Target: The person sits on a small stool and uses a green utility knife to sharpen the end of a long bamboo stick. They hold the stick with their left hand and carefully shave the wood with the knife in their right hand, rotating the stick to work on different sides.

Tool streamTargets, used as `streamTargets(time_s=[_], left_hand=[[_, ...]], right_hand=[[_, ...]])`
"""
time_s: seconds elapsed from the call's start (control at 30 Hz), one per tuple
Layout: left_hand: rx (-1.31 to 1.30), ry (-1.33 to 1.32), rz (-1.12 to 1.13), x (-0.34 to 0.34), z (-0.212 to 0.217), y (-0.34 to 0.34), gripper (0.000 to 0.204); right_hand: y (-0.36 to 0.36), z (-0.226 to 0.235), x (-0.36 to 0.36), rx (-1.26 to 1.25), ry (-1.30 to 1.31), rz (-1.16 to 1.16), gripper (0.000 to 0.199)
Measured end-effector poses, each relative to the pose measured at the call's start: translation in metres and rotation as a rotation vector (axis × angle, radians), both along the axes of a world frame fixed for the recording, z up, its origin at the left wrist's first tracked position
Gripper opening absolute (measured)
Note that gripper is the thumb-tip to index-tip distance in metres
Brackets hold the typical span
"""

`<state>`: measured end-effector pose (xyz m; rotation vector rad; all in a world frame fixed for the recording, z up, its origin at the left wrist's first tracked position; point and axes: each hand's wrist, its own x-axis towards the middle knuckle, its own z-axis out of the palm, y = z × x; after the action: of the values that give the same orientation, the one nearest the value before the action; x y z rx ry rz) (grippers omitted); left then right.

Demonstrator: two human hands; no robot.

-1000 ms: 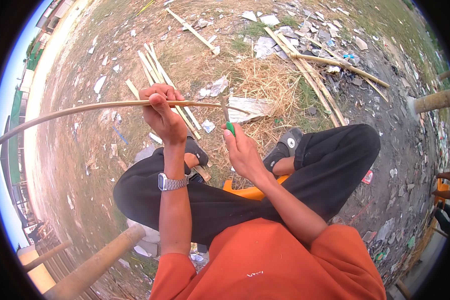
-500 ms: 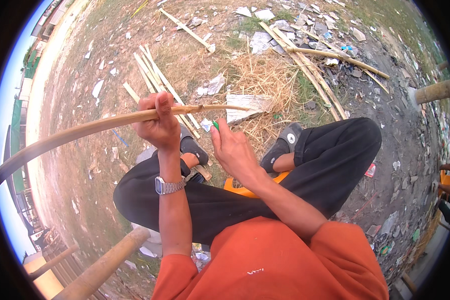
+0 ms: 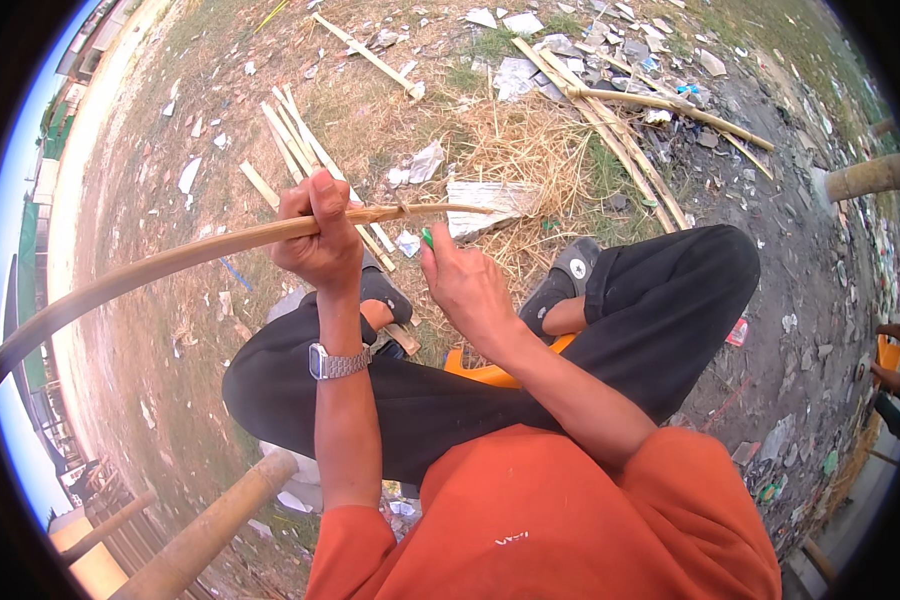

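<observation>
My left hand (image 3: 320, 235) is closed around a long bamboo strip (image 3: 170, 253), its thumb lying along the top. The strip curves in from the far left and tapers to a thin tip beyond my fist, with a knot partway along. Just below that thin end, my right hand (image 3: 470, 290) is closed on a small green-handled tool (image 3: 427, 238). Most of the tool is hidden by my fingers, so I cannot make out its kind. Under the strip's tip lies a pale flat slab (image 3: 510, 197) on the ground.
Split bamboo strips (image 3: 310, 140) lie ahead on the left, with more lengths (image 3: 610, 130) ahead on the right. Straw (image 3: 530, 150) and scattered litter cover the ground. An orange plastic stool edge (image 3: 480, 372) shows below my legs. Bamboo posts (image 3: 210, 525) stand nearby. Another person's arm (image 3: 892, 378) shows far right.
The view has shifted slightly. My left thumb has come down closer to the bamboo strip. My right hand stays near the thin end, still gripping the green-handled tool.
</observation>
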<state>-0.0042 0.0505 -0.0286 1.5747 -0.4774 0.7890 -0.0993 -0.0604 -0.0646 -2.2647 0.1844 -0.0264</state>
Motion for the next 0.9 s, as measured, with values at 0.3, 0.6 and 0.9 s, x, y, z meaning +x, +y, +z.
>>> streamTargets(time_s=[0.3, 0.6, 0.9], left_hand=[[-0.043, 0.050, -0.038, -0.005, 0.004, -0.004, 0.026], [0.038, -0.008, -0.046, 0.000, 0.001, -0.001, 0.026], [0.000, 0.011, -0.064, 0.004, 0.003, -0.010, 0.024]], right_hand=[[-0.012, -0.015, 0.002, -0.028, 0.157, -0.016, 0.024], [-0.022, -0.054, 0.008, -0.066, 0.199, -0.055, 0.024], [-0.034, -0.076, 0.023, -0.061, 0.214, -0.068, 0.027]])
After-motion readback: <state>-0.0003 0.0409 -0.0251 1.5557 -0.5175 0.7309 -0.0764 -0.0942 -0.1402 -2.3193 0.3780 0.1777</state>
